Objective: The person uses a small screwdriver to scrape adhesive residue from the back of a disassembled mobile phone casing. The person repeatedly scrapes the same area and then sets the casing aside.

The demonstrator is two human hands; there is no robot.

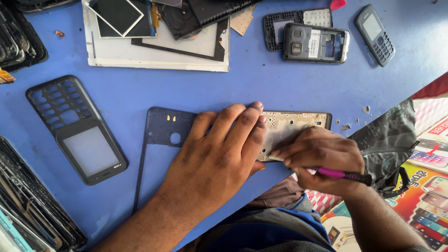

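Note:
My left hand (219,156) lies flat, fingers together, pressing down on a dark phone frame (161,128) and the edge of a bare metal phone chassis (291,126) on the blue table (140,91). My right hand (322,156) grips a pink-handled screwdriver (343,174). Its metal tip touches the lower edge of the chassis, just beside my left fingers.
A black keypad phone front cover (77,128) lies at left. A white panel (158,56) with screen parts sits at the top. A phone back housing (315,43) and a small keypad phone (374,35) lie top right. A dark pouch (387,140) rests at right.

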